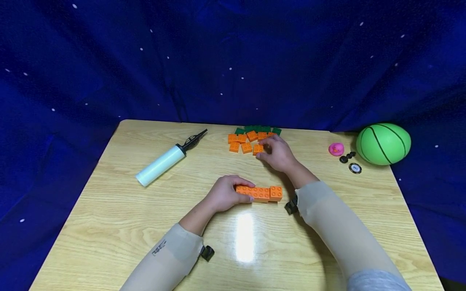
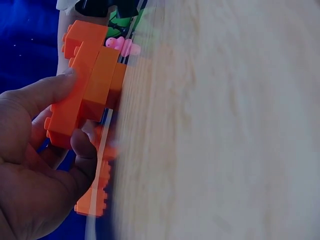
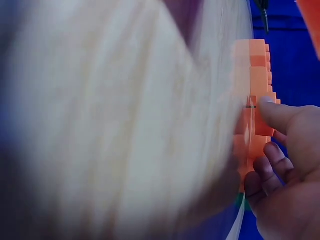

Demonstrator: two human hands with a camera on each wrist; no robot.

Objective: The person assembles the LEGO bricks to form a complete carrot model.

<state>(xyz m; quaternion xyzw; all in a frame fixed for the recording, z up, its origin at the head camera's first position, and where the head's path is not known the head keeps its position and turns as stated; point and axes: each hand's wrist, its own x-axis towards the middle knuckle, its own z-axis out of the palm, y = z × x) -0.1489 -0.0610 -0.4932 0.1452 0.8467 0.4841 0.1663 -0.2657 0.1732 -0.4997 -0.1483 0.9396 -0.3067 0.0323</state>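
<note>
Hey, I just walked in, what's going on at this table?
Someone is handling toy bricks at a table. Their left grip holds a row of joined orange bricks, while the right grip pinches a single orange brick at the near edge of the loose orange bricks. Some green bricks lie behind those. A pump and a green ball sit untouched off to the sides.

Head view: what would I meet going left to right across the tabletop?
Pale cylindrical black-nozzled pump, left hand, row of joined orange plastic bricks, pink toy duck, round black-rimmed chip, black-lined green ball.
</note>
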